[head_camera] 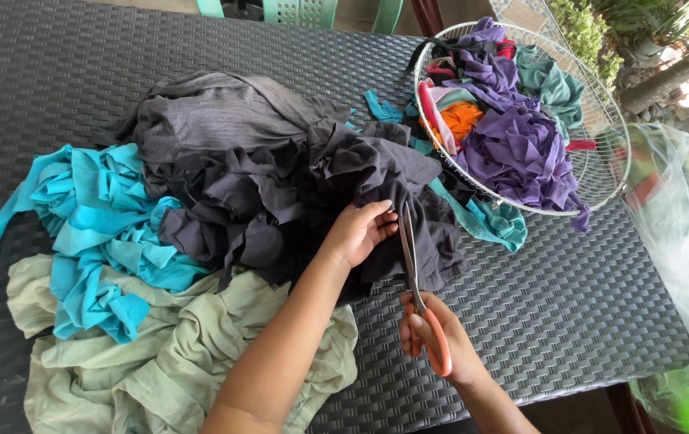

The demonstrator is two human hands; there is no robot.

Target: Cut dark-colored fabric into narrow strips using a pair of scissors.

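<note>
Head view, left hand: our left hand [358,232] lies flat on the dark grey cloth [336,181], fingers spread and pressing down, just left of the scissor blades. It pins the cloth rather than closing round it.
Head view, right hand: our right hand [433,341] is curled shut round the orange handles of the scissors [413,269], near the table's front edge.
Scissors: the blades point away from us, up into the dark grey cloth. We see them nearly together, the tips at the fingertips of the left hand.
Cloth and grip: the dark grey cloth sits in the middle of the table, beyond the right hand and partly under the left. Its lower flap hangs on both sides of the blades, so the cut line runs between the two hands.
Dark pile: behind the flap the same cloth bunches into cut strips, and a ribbed grey garment [208,112] lies on top at the far side.
Left of the pile: turquoise strips [91,217] are heaped there, one tail trailing to the table's left edge.
Near left: a pale green garment [175,354] lies crumpled under our left forearm.
Far right: a round wire basket [601,169] holds purple scraps [517,149], teal scraps and a bit of orange; it is well apart from both hands.
Table: the woven dark table [569,289] is bare to the right of the scissors.
Right edge: a clear plastic bag [678,241] hangs beside the table.
</note>
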